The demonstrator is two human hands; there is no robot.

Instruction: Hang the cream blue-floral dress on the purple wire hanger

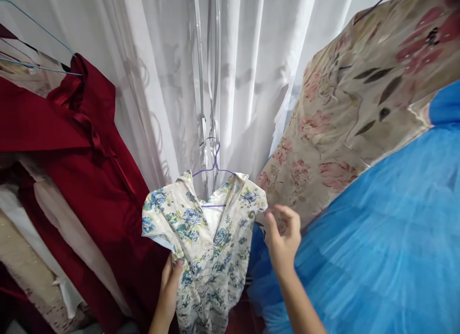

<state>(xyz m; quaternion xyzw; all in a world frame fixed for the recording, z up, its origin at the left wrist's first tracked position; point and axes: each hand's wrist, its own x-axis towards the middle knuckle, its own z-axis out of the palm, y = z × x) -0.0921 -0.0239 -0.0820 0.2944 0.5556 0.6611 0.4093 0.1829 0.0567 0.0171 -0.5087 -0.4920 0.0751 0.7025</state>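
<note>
A white dress with blue flowers and green leaves [196, 228] hangs in front of me on a thin purple wire hanger [214, 168]. Its V-shaped neck faces me, and its lower part runs out of view at the bottom. My left hand [170, 281] grips the dress's side just under the left sleeve, thumb in front and the other fingers mostly hidden behind the cloth. Beside the right sleeve, my right hand [285, 236] is raised with thumb and fingers apart, curved towards the sleeve's edge and holding nothing.
White curtains [247, 61] and slim metal rods [201, 56] stand behind. Dark red garments [104, 190] hang at left on light blue wire hangers [43, 27]. At right hang a beige flowered garment [323, 147] and a ruffled blue dress [377, 247], close by my right arm.
</note>
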